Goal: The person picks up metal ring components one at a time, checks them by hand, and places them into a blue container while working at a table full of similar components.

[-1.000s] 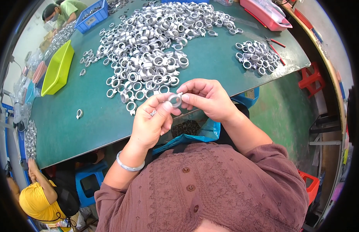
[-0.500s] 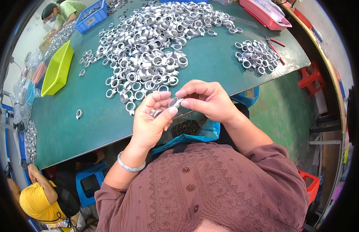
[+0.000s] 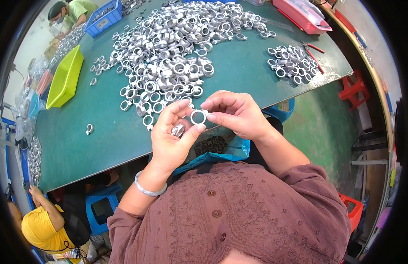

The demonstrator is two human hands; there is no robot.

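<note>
Between my fingertips, above the table's near edge, a silver metal ring [image 3: 192, 119] with a small side tab faces up with its round opening in view. My right hand [image 3: 240, 116] pinches the tab between thumb and fingers. The thumb of my left hand [image 3: 168, 137] touches the ring's lower rim, and another silver ring piece [image 3: 178, 130] is tucked in the curled left fingers. Just beyond my hands, a large heap of similar rings [image 3: 169, 75] spreads over the green table [image 3: 111, 145].
A smaller ring pile [image 3: 292, 65] lies at right beside red-handled pliers [image 3: 316, 57]. Around the table stand a yellow-green tray [image 3: 65, 81], a blue bin [image 3: 103, 20] and a pink bin [image 3: 300, 17]. A blue bag [image 3: 230, 154] hangs below my hands. Co-workers sit at left.
The ring at my fingertips has turned from a slanted view to show its full round opening. My left fingers have spread slightly; the heap is unchanged.
</note>
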